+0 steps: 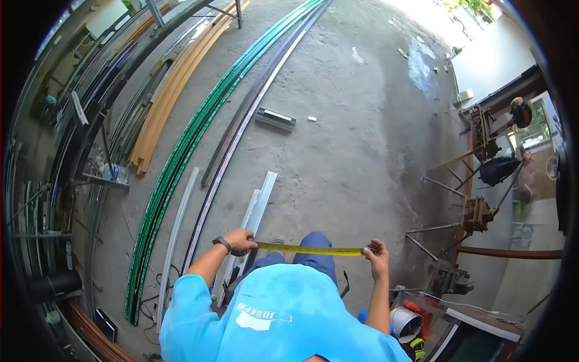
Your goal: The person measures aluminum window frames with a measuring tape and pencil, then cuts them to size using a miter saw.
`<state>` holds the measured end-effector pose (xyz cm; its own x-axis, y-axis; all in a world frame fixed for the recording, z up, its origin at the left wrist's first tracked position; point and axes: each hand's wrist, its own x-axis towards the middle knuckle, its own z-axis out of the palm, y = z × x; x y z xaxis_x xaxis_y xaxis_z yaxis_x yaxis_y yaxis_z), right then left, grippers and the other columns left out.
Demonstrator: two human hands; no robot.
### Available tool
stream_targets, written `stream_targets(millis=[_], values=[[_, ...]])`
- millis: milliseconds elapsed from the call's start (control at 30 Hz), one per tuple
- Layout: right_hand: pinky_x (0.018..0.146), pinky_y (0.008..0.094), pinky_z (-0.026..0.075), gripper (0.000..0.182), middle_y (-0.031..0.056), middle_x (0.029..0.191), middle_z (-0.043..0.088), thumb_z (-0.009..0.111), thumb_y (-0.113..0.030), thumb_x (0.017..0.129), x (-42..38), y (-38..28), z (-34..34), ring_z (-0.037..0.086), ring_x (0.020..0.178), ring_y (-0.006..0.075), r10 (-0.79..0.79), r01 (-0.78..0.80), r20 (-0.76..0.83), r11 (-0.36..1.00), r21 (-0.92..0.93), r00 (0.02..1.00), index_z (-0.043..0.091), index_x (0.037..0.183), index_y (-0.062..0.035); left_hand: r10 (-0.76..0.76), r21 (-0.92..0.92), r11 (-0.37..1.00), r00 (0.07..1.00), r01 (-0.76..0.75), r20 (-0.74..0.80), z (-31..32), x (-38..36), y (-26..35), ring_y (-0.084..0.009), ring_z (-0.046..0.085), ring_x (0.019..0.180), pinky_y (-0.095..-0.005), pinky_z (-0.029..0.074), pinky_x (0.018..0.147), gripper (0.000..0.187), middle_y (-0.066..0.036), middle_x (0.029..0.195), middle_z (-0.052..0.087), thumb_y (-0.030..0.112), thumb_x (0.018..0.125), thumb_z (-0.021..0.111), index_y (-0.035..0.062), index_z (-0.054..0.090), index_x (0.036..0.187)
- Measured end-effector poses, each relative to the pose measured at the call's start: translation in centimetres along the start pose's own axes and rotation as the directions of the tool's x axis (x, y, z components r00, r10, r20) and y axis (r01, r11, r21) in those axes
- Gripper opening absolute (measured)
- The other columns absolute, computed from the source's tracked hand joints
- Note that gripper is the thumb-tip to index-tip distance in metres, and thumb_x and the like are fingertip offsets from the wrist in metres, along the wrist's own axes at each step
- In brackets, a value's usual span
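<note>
A yellow tape measure (pixel 307 248) stretches across in front of my body, pulled out between both hands. My left hand (pixel 241 240), with a dark watch on its wrist, is closed around one end; whatever case lies inside the fist is hidden. At the other end, my right hand (pixel 377 252) pinches the blade's tip between thumb and fingers. Below and beside my left hand lie silver metal profiles (pixel 260 202) on the floor, partly covered by my arm and shirt.
Green-wrapped bars (pixel 199 130), dark bars (pixel 256 102) and orange-brown profiles (pixel 181 84) lie lengthwise on the left. A short grey profile piece (pixel 275 119) rests on the concrete floor ahead. Rusty machines on legs (pixel 476 214) stand at right, with a white bucket (pixel 405 324) below.
</note>
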<state>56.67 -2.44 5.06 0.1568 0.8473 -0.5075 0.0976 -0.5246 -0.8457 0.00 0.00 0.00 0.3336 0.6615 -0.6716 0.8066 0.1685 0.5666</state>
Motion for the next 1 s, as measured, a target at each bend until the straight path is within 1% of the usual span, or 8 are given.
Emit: stream_targets(millis=[67, 100, 167, 300, 533, 667, 800, 1000], values=[[0.083, 0.0313, 0.055, 0.074, 0.0108, 0.14, 0.049, 0.082, -0.016, 0.089, 0.0, 0.7, 3.2, 0.06, 0.11, 0.017, -0.004, 0.006, -0.144, 1.0, 0.016, 0.99, 0.041, 0.15, -0.0094, -0.023, 0.017, 1.0, 0.997, 0.024, -0.074, -1.9, 1.3, 0.1, -0.0361, 0.07, 0.099, -0.0477, 0.055, 0.086, 0.037, -0.016, 0.098, 0.076, 0.043, 0.087, 0.071, 0.0092, 0.073, 0.102], [0.083, 0.0314, 0.055, 0.073, 0.0111, 0.139, 0.05, 0.082, -0.017, 0.089, 3.2, -1.8, -1.3, 0.06, 0.109, 0.0172, 0.112, -0.127, -0.227, 0.99, -0.053, 0.967, 0.041, 0.15, -0.0086, -0.058, -0.034, 0.998, 0.998, 0.059, 0.025, -1.1, 6.8, 5.0, -0.0363, 0.07, 0.098, -0.0477, 0.055, 0.085, 0.036, -0.016, 0.097, 0.076, 0.042, 0.086, 0.071, 0.0091, 0.072, 0.101], [0.084, 0.0314, 0.054, 0.072, 0.0116, 0.136, 0.052, 0.081, -0.017, 0.089, 12.5, -4.2, 0.1, 0.061, 0.106, 0.0176, 0.036, -0.062, -0.353, 0.996, -0.062, 0.935, 0.042, 0.149, -0.0071, -0.034, 0.026, 0.999, 0.996, 0.036, -0.086, -8.1, 14.6, 8.0, -0.0365, 0.07, 0.096, -0.0478, 0.055, 0.084, 0.035, -0.015, 0.095, 0.076, 0.041, 0.086, 0.07, 0.0088, 0.072, 0.099], [0.094, 0.0387, 0.053, 0.073, 0.0165, 0.141, 0.05, 0.081, -0.018, 0.089, 29.0, -9.7, -1.3, 0.059, 0.108, 0.0238, -0.093, -0.036, -0.446, 0.962, -0.271, 0.89, 0.043, 0.149, -0.0016, -0.091, -0.078, 0.993, 0.994, 0.087, -0.055, -15.8, 28.8, 10.1, -0.0327, 0.073, 0.09, -0.0464, 0.056, 0.082, 0.033, -0.013, 0.089, 0.077, 0.039, 0.088, 0.069, 0.0092, 0.073, 0.1], [0.094, 0.0435, 0.052, 0.052, 0.0168, 0.134, 0.056, 0.076, -0.017, 0.09, 48.3, -34.2, 4.0, 0.058, 0.118, 0.0312, -0.395, 0.309, -0.032, 0.765, -0.565, 0.918, 0.055, 0.135, -0.0025, -0.275, -0.21, 0.948, 0.948, 0.24, -0.158, -31.8, 37.6, 16.8, -0.0301, 0.073, 0.088, -0.0449, 0.055, 0.078, 0.03, -0.011, 0.084, 0.076, 0.037, 0.088, 0.067, 0.0098, 0.073, 0.099], [0.102, 0.0487, 0.047, 0.046, 0.0166, 0.129, 0.059, 0.075, -0.013, 0.087, 59.9, -45.7, 9.6, 0.055, 0.124, 0.0365, -0.616, 0.72, 0.432, 0.351, -0.598, 0.659, 0.059, 0.13, -0.0068, -0.232, -0.184, 0.967, 0.907, 0.176, -0.352, -38.6, 43.5, 18.1, -0.031, 0.072, 0.089, -0.0441, 0.055, 0.079, 0.028, -0.01, 0.083, 0.075, 0.036, 0.085, 0.068, 0.0123, 0.073, 0.099], [0.111, 0.0545, 0.037, 0.042, 0.0126, 0.131, 0.06, 0.075, -0.017, 0.088, 70.0, -54.1, 16.0, 0.054, 0.126, 0.0343, -0.436, 0.832, 0.716, 0.169, -0.529, 0.545, 0.061, 0.127, -0.0094, -0.237, -0.321, 0.941, 0.885, 0.107, -0.4, -45.9, 51.8, 19.3, -0.033, 0.072, 0.091, -0.0455, 0.055, 0.081, 0.03, -0.011, 0.089, 0.076, 0.038, 0.085, 0.068, 0.0135, 0.073, 0.101], [0.106, 0.0537, 0.044, 0.04, 0.0162, 0.123, 0.067, 0.071, -0.026, 0.093, 84.3, -62.7, 23.6, 0.062, 0.118, 0.0373, -0.1, 0.837, 0.831, 0.032, -0.546, 0.547, 0.063, 0.127, -0.0088, -0.173, -0.258, 0.965, 0.851, 0.046, -0.497, -62.4, 64.4, 22.5, -0.0357, 0.071, 0.094, -0.0487, 0.055, 0.08, 0.028, -0.013, 0.094, 0.075, 0.036, 0.084, 0.067, 0.014, 0.073, 0.101]])
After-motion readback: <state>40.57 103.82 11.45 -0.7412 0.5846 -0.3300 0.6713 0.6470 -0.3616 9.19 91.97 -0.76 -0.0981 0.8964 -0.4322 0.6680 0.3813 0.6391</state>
